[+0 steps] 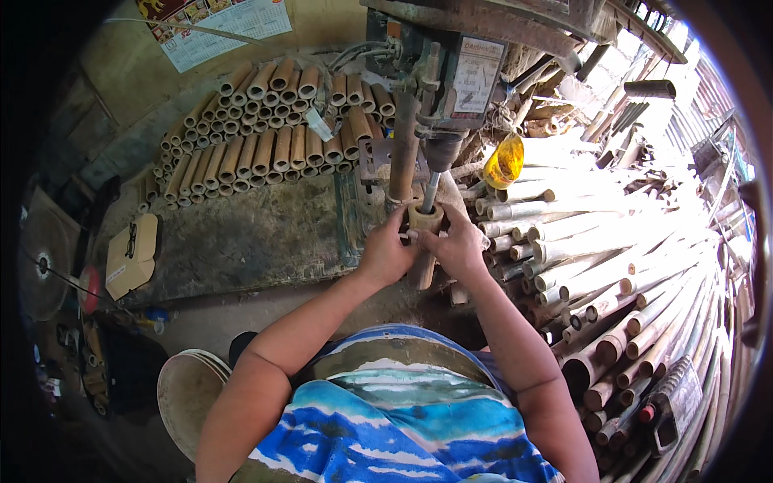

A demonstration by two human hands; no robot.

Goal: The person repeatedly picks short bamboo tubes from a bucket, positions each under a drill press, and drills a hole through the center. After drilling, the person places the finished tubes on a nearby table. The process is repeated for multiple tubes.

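Note:
Both my hands close around a short bamboo tube (416, 217) under a drill press (443, 88). My left hand (385, 248) grips its left side, and my right hand (456, 245) grips the right, thumbs toward each other at the front. A metal bit (431, 191) comes down from the chuck (443, 151) into the tube's open top; how deep it reaches is hidden. Below my fingers a brown wooden or bamboo piece (420, 275) sticks out, and I cannot tell whether it belongs to the same tube. The press's column (404, 145) stands just behind my left hand.
Cut bamboo tubes (274, 153) are stacked on the workbench (266, 233) at the back left. Long bamboo poles (596, 233) fill the right side, with a chainsaw (672, 406) on them. A yellow container (505, 163) hangs right of the press. Glasses lie on cardboard (133, 266); buckets (189, 394) stand lower left.

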